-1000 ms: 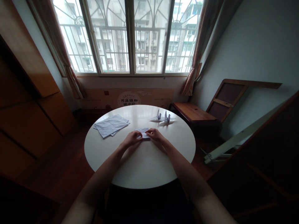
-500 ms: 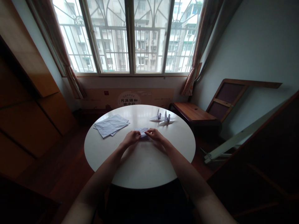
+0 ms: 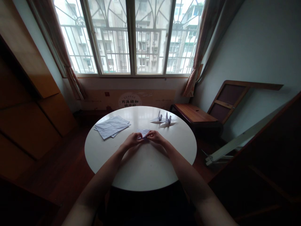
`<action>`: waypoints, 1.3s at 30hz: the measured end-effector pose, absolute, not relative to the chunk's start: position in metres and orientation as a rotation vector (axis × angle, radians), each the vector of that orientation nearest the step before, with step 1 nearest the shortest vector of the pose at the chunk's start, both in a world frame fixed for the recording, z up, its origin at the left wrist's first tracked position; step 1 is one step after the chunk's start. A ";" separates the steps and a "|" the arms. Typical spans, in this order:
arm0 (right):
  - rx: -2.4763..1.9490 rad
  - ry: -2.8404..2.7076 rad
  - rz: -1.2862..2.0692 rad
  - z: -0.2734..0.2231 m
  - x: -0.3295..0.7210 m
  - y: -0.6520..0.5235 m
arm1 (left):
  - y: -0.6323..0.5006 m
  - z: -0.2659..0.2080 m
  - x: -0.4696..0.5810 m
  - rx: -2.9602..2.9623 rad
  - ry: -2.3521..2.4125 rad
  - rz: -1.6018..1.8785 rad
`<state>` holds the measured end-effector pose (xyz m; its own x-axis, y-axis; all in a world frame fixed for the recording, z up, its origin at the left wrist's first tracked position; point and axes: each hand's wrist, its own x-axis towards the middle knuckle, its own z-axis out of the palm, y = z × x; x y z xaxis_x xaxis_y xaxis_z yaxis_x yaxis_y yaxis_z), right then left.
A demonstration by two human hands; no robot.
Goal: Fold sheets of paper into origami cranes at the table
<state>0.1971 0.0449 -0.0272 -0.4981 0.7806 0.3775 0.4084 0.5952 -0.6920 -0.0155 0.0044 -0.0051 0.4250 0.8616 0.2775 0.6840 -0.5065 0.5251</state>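
Between my hands, over the middle of a round white table point(image 3: 145, 169), is a small folded piece of pale paper point(image 3: 143, 132). My left hand point(image 3: 133, 139) pinches its near left edge, and my right hand point(image 3: 155, 137) pinches the near right edge. The thumbs and fingertips come close together along the near side, partly hiding the folds there. Two folded paper cranes, a left crane point(image 3: 160, 117) and a right crane point(image 3: 168, 119), stand beyond my right hand. Some creased paper sheets point(image 3: 112, 126) lie in a loose stack beyond my left hand.
A low wooden bench point(image 3: 194, 113) stands behind the table on the right, with a wooden frame point(image 3: 223, 102) leaning at the wall. A printed cardboard panel point(image 3: 150, 99) is below the barred window point(image 3: 150, 37). Wooden cabinets point(image 3: 25, 125) line the left side.
My fingertips have shifted along the paper's near edge, and the left fingers are more curled. More of the paper's far part shows. The cranes and sheets stay put.
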 end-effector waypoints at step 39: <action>-1.171 -2.058 0.769 -0.013 0.201 0.032 | 0.015 0.008 -0.041 2.417 1.475 0.875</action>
